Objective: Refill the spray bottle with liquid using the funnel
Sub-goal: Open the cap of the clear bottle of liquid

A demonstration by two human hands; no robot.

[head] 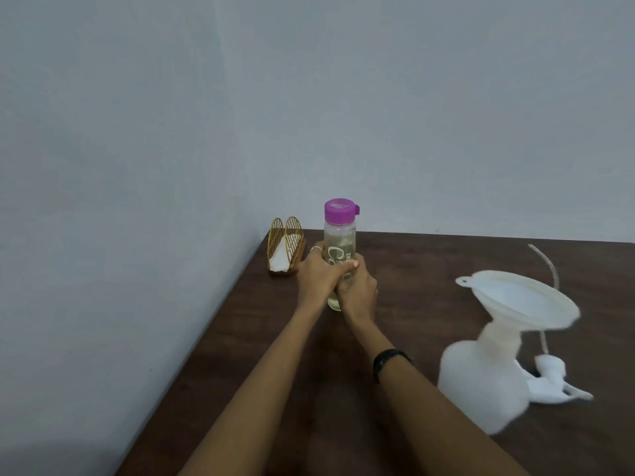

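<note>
Brown table [429, 269]: funnel [522, 300] seated in uncapped spray bottle [481, 383]. Left hand [318, 269] and right hand [357, 290] grasp capped liquid bottle [340, 249]; pouring remains.

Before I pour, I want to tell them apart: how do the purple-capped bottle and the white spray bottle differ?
The purple-capped bottle is clear, showing pale liquid; the white spray bottle is opaque. The first is capped; the second is open, with a funnel in its neck. The left hand and right hand grip the first; the second stands untouched. Both stand on the table.
</note>
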